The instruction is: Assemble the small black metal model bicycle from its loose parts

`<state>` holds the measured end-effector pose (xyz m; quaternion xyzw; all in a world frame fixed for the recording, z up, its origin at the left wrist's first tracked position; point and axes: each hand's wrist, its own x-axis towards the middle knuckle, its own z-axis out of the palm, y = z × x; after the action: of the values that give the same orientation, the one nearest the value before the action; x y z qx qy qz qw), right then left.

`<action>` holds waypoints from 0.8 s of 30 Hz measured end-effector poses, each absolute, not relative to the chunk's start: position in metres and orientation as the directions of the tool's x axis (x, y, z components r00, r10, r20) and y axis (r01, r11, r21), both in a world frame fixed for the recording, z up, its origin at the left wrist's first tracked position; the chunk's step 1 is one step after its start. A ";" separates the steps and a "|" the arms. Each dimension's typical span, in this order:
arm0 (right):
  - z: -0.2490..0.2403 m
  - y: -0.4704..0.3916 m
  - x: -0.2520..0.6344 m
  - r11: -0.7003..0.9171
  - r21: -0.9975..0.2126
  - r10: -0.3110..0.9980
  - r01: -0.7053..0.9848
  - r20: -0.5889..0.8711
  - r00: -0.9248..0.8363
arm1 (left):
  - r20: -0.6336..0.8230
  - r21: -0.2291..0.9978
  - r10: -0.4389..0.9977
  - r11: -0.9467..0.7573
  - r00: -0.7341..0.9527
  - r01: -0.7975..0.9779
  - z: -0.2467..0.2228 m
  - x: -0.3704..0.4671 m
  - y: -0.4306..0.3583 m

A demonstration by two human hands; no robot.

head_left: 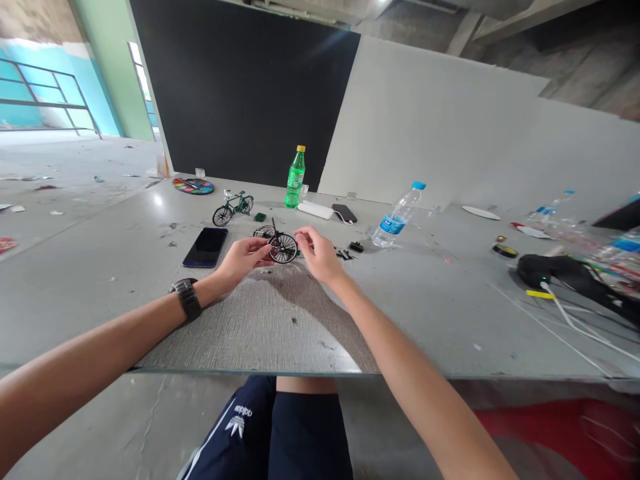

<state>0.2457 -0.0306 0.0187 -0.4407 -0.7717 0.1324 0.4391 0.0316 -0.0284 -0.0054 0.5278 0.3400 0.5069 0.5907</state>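
- Head view: left hand (243, 259) is pinching the black miniature bicycle (278, 245) by its wheel, mid-desk (280, 333) beside a dark phone (205, 247)
- right hand (320, 253) is closing fingertips on its other end, seemingly mid-assembly
- loose black parts (350, 251) are lying near; fitting one likely needs steady alignment

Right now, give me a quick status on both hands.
Left hand and right hand both grip the black toy bike. Phone lies beside the left hand. Small black parts beside the right.

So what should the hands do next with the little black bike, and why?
Probably steady the small black bike with the left hand, because the right hand pinches by its wheel, and loose black parts wait just beyond on the table.
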 end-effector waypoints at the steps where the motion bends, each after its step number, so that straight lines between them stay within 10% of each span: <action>1: 0.017 -0.032 0.243 0.571 -0.599 0.807 0.561 0.535 -0.250 | 0.136 0.970 0.959 -0.077 0.249 -0.232 -0.006 0.032 -0.028; 10: 0.013 -0.034 0.233 0.534 -0.641 0.833 0.551 0.509 -0.215 | 0.293 0.952 0.930 -0.306 0.222 0.026 -0.009 0.024 -0.018; 16: 0.013 -0.024 0.250 0.442 -0.558 0.844 0.702 0.524 -0.114 | 0.578 0.527 0.779 -0.583 0.242 0.618 -0.008 -0.002 0.002; 24: 0.014 -0.026 0.249 0.407 -0.536 0.859 0.740 0.500 -0.110 | 0.373 0.275 0.721 -0.687 0.584 0.672 -0.018 0.000 0.009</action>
<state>0.2485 -0.0262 0.0142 -0.5394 -0.7411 0.0760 0.3925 0.0003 0.0093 -0.0178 0.8885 0.3920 0.2329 0.0519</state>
